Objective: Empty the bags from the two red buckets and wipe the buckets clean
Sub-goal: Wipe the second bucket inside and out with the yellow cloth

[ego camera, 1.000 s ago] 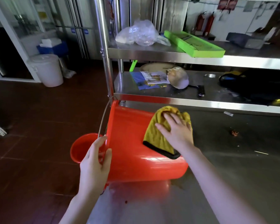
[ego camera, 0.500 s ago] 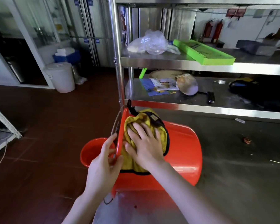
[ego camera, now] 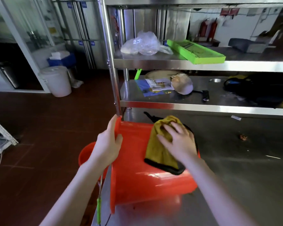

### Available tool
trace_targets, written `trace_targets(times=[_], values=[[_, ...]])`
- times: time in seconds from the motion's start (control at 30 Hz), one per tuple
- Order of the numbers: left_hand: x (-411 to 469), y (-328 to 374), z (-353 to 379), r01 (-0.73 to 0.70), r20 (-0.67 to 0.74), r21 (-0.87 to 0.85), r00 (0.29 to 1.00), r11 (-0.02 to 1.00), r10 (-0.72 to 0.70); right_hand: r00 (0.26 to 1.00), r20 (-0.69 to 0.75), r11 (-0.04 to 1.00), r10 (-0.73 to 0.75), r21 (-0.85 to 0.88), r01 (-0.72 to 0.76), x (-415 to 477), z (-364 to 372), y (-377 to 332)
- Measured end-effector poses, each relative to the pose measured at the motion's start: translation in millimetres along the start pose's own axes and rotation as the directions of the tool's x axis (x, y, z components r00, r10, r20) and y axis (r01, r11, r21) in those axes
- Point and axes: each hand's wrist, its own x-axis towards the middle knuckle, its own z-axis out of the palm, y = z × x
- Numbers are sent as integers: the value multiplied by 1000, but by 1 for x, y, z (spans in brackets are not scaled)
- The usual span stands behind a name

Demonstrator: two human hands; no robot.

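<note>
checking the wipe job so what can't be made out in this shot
Head view only:
- Inside of the tipped bucket: mouth faces away, only outer wall shows.
- Floor bucket: mostly hidden behind the left hand and forearm.
- Wall under the cloth: covered by it and the right hand.

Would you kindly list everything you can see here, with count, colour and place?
tipped bucket: one, red, lying on its side on the steel table
floor bucket: one, red, on the floor beside the table
cloth: one, yellow with black edge, on the tipped bucket
plastic bag: one, clear, upper shelf
tray: one, green, upper shelf
lidded bin: one, white, floor at left
fire extinguishers: two, red, far wall
left hand: grips the tipped bucket's rim
right hand: presses the cloth
</note>
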Motion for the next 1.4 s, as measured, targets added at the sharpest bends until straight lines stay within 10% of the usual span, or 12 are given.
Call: trace_targets(times=[0.17,0.47,0.73,1.03,1.4], values=[[-48,-20,11,-206,-148,70,966,976,214,972,224,998,67,-3,-68,23,-4,-15],[-65,-25,22,-204,-270,-17,944,979,192,931,-19,931,-365,1,365,-11,10,-99],[-79,-38,25,-236,-243,-26,944,971,223,972,158,984,171,21,-176,19,-3,23],[-82,-64,13,-221,-132,-138,970,965,203,951,-1,951,-308,-2,308,-7,10,-115],[17,-13,6,118,-147,-24,982,993,-120,839,-235,863,-491,1,506,-74,45,-110]])
